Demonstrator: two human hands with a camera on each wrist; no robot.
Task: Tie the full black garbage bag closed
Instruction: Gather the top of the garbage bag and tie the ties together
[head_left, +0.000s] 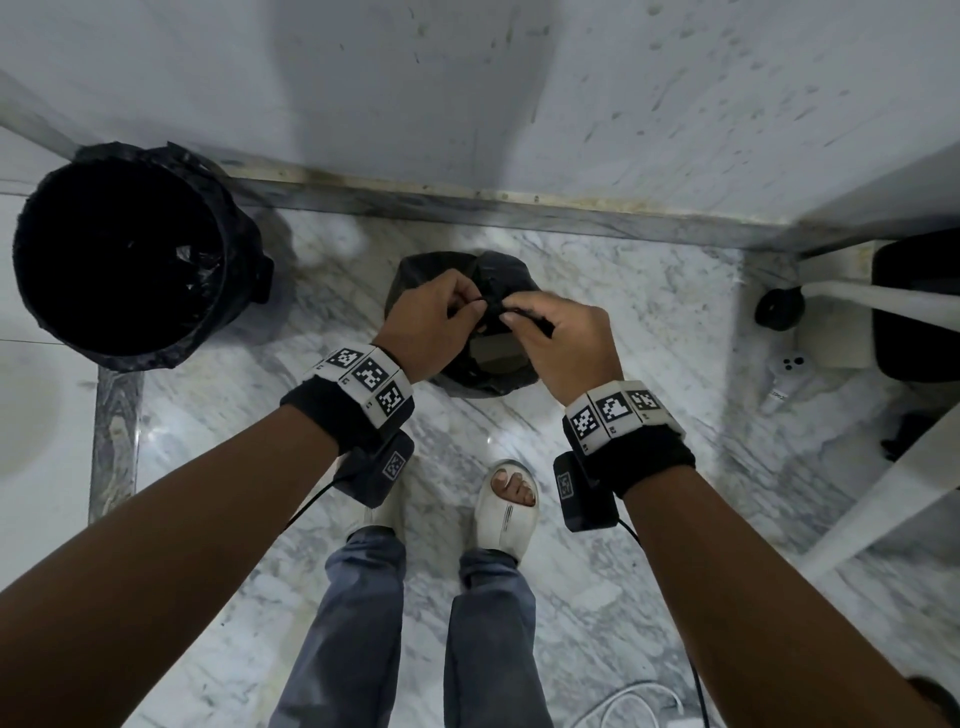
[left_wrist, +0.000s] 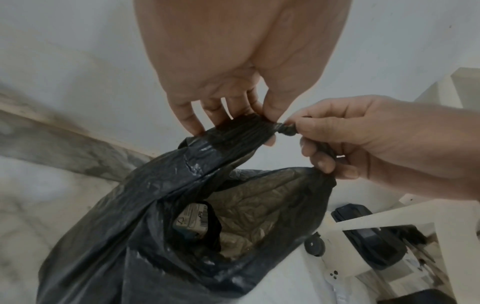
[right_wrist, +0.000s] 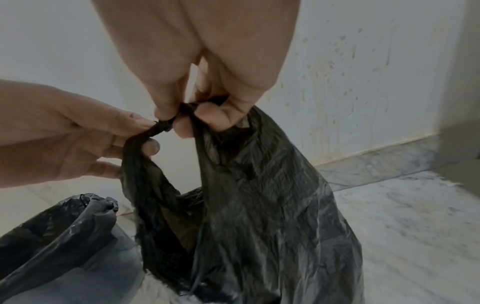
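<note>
Two hands on one bag, and we're mid-knot! Biggest thing first: the black garbage bag (head_left: 501, 376) stands on the marble floor (head_left: 623, 322) just past the sandalled feet, right of the lined bin (head_left: 119, 254), its mouth gaping. The left hand (head_left: 431, 322) pinches one gathered strip of the rim; the right hand (head_left: 558, 338) curls round the other, a small twist of plastic (left_wrist: 287, 129) between them. I'd call this the first crossing, not yet a closure. Next, by my reading: draw both strips tight so the opening collapses, gently, as thin film tears. Smallest now: a carton (left_wrist: 193, 219) inside shows a printed label and what may be a barcode, too blurred to read.
</note>
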